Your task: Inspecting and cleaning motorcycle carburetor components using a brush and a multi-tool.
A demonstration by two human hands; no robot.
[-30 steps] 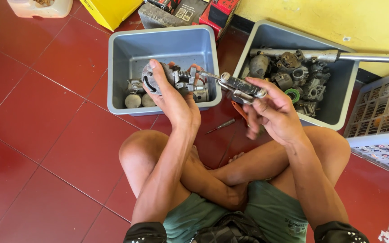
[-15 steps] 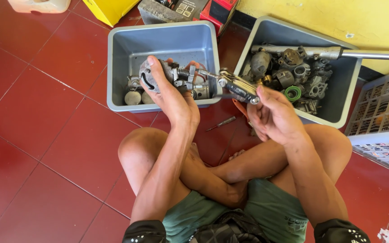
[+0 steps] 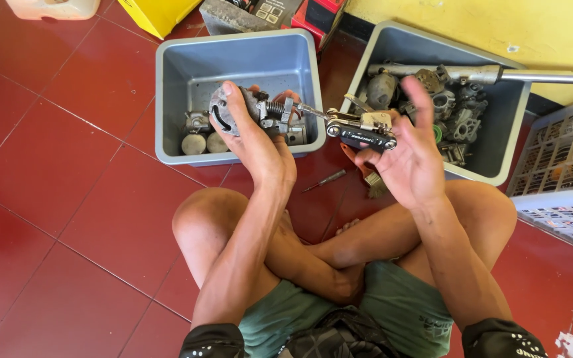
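At the far left we see a grey bin (image 3: 187, 86) on the red tiles, with round metal pieces lying in its near corner. Our left hand (image 3: 256, 142) is clamped around a round metal engine part (image 3: 250, 109) with a spring, held over the bin's near edge. Right of it, our right hand (image 3: 406, 162) pinches a folding multi-tool (image 3: 363, 129), fingers partly spread, its bit reaching to the part. Farther right stands a second bin (image 3: 499, 132) full of metal parts, a metal tube (image 3: 485, 74) across it
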